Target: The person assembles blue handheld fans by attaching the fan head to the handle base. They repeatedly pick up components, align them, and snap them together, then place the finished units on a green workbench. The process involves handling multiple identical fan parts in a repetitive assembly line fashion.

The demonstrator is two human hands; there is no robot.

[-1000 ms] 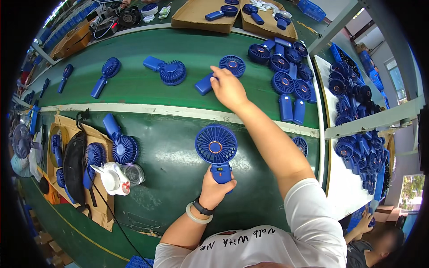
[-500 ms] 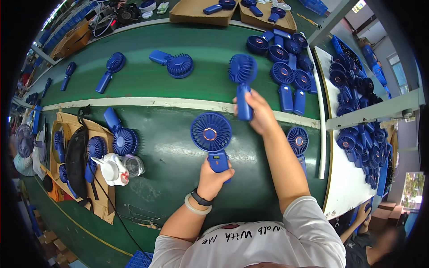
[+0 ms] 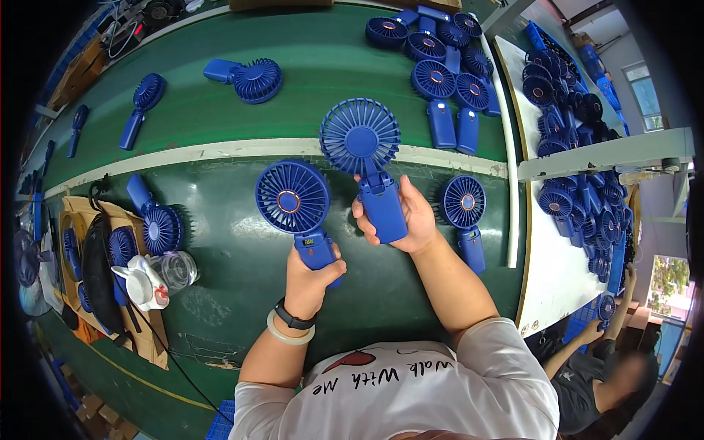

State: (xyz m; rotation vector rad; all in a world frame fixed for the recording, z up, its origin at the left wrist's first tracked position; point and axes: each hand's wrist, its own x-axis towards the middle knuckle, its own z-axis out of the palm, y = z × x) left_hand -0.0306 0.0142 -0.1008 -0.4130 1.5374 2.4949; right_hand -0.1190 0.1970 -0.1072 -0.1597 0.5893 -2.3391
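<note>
Before me, the left hand (image 3: 306,284) grips a blue fan (image 3: 290,201); the right hand (image 3: 419,220) grips a second fan (image 3: 361,141) at the first's two o'clock. A third fan (image 3: 466,202) lies on the desk (image 3: 227,286) at the second's four o'clock.

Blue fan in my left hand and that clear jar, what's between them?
In the head view, only bare green tabletop shows between the blue fan in your left hand and the clear jar.

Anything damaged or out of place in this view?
Yes: pale scratches mark the dark green tabletop just right of the brown cardboard sheet, making that patch look worn. No spill stands out.
</note>
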